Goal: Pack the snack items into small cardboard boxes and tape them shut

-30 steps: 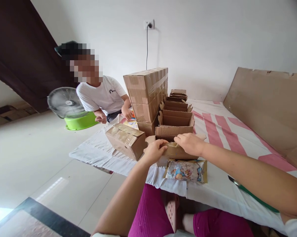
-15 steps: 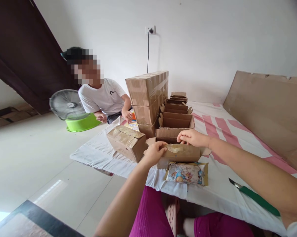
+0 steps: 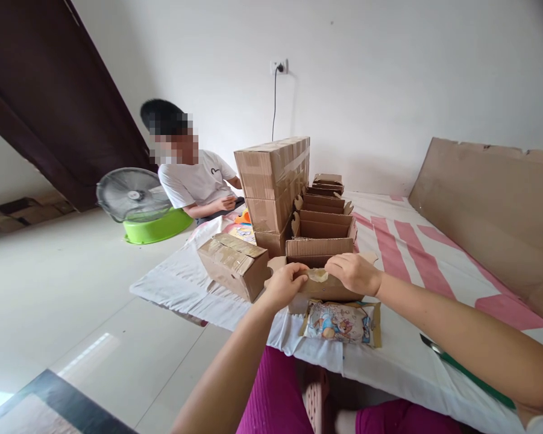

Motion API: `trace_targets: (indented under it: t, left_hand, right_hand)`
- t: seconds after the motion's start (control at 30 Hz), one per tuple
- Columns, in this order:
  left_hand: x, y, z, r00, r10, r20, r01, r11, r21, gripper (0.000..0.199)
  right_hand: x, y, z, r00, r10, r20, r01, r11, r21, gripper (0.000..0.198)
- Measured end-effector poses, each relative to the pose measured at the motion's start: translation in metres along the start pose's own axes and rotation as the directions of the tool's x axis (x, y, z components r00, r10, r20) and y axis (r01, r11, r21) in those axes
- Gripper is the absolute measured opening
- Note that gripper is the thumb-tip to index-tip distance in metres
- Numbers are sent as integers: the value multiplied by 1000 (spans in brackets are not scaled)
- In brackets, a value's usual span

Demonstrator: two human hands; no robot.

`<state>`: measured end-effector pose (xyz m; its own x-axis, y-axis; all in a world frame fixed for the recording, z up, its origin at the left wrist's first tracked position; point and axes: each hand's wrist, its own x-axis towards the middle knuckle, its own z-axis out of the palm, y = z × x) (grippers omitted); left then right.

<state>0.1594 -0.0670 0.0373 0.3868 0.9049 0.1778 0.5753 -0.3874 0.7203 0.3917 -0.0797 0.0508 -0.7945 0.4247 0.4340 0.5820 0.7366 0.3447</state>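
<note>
So the open carton (image 3: pixel 332 292) is parked near the front edge of the cloth-covered tabletop (image 3: pixel 402 339), long axis running side to side, and it's pretty much straddled by both hands. Left hand (image 3: pixel 285 287): the grip looks pressed together, with the left part of the carton's near edge seemingly pinched. Right hand (image 3: pixel 355 274): fingers are curled at the right part of that same edge, but whether anything is actually pinched can't be told, since the fingertips are mostly hidden.

The bit everything hinges on: a crumpled strip of tape (image 3: pixel 317 275) is stuck at that edge, right between the two grips, neither hand clearly nearer.

A printed packet (image 3: pixel 341 324) is laid just in front, lined up the same way. A taped-up box (image 3: pixel 230 265) is set off to the left, closer to the left hand. A knife (image 3: pixel 431 345) is partly covered by the right forearm.
</note>
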Motion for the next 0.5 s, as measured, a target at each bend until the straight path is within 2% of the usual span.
trace_targets:
  t: [0.07,0.17,0.23,0.3,0.4,0.5]
  left_hand:
    - [0,-2,0,1000,3,-8,-3,1000,-7,26]
    - [2,-6,1,1000,20,-3,-21,1000,-17,27]
    - [4,-8,2,1000,30,0,-30,999,-19,28]
    - [6,-10,3,999,32,1,-32,999,-17,29]
    - [9,-12,3,999,33,5,-33,999,-10,29]
    - [4,-6,3,1000,30,-7,-30,1000,4,26]
  right_hand:
    - [7,1,-4,1000,-19,18,21,996,-90,27]
    - [21,2,-12,991,-124,51,132,974,-183,26]
    - [31,3,-16,976,-193,104,210,959,-188,26]
    - [38,4,-17,960,-200,198,231,961,-150,25]
    - [43,4,-17,931,-75,357,104,993,-64,23]
    - [42,2,-17,903,158,399,-207,975,81,18]
